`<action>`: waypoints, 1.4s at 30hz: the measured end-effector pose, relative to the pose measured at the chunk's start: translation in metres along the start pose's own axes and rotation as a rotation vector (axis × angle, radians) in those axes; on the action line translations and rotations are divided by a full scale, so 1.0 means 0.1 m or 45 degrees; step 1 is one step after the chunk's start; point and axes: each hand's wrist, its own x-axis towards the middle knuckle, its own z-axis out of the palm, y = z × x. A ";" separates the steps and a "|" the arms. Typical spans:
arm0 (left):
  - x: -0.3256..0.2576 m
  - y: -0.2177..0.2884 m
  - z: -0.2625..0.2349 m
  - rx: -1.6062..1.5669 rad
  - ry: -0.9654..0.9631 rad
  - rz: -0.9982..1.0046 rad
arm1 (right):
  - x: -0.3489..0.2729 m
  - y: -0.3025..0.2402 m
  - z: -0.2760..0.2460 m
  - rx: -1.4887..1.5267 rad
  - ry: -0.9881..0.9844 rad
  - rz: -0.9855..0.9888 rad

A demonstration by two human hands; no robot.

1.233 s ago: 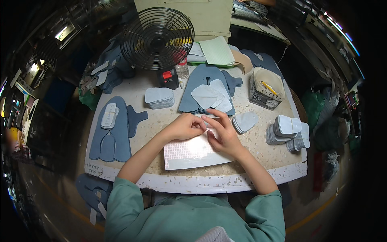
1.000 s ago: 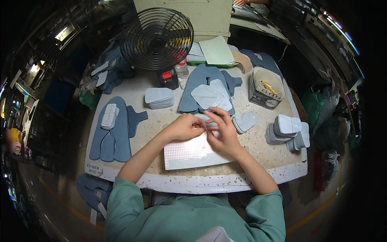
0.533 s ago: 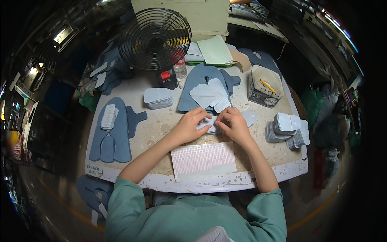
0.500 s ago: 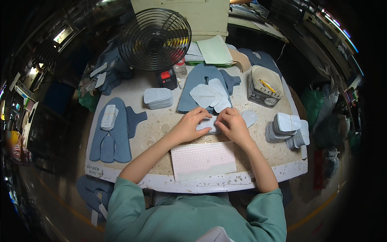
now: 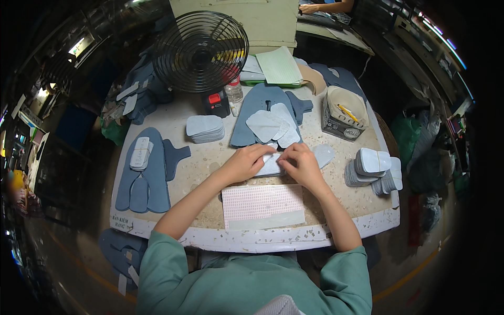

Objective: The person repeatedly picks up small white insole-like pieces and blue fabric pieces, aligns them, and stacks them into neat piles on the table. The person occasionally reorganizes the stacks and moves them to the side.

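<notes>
A small stack of pale blue-grey cut pieces with rounded corners lies at the middle of the table. My left hand is closed on its left end, fingertips at the far edge and thumb on the near side. My right hand pinches at the right end with thumb and forefinger. Just beyond, several loose pale pieces rest on a stack of larger blue-grey panels. Another pale piece sits beside my right hand. Nearer me lies a sheet of small pink printed labels.
A black fan and a bottle stand behind. Pale stacks flank the hands, with banded ones at right. Panels with a banded bundle lie left. A box holds a yellow pen. A co-worker's forearm shows far right.
My hands have shifted slightly on the stack, with the right fingers drawn a little left. The co-worker's forearm has come further into view at the top.
</notes>
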 end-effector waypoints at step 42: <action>-0.07 0.05 0.01 -0.008 -0.176 -0.200 | -0.01 -0.10 0.06 0.463 -0.088 0.235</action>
